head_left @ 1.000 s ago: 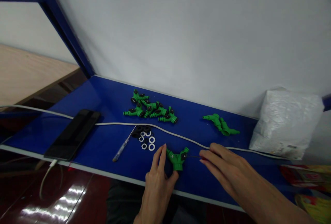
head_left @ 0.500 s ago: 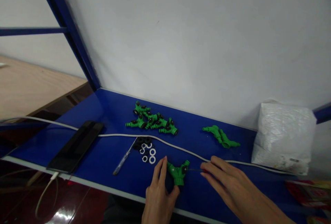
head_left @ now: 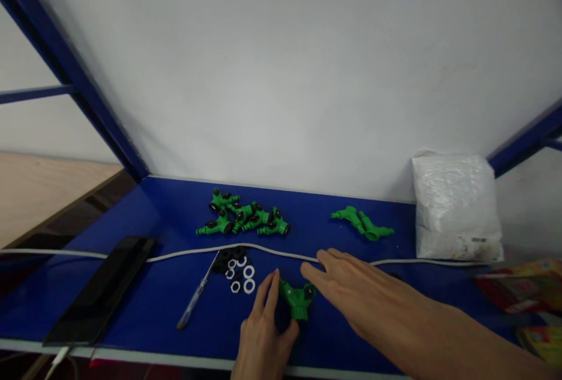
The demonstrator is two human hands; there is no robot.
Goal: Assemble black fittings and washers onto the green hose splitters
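A green Y-shaped hose connector (head_left: 299, 304) with a dark valve on its right branch stands near the front of the blue table. My left hand (head_left: 263, 333) grips it from the left, thumb low and fingers along its left branch. Just above the right branch hovers my right hand (head_left: 346, 286), fingers stretched forward and no tool showing in them; their undersides are hidden. White ring washers (head_left: 249, 278) and black rings (head_left: 235, 252) lie left of the connector. Beside them rests a screwdriver (head_left: 193, 298) with a clear handle.
Several green connectors (head_left: 259, 218) with black valves lie toward the wall. Two green pieces (head_left: 362, 225) are farther right. A white cable (head_left: 188, 252) crosses the table. There are a black phone (head_left: 100, 292), a white plastic package (head_left: 456, 210) and a small dark object (head_left: 396, 276).
My right hand has moved left, over the connector; the thin tool shaft it held at the valve no longer shows. My left hand keeps hold of the connector. The camera view has shifted.
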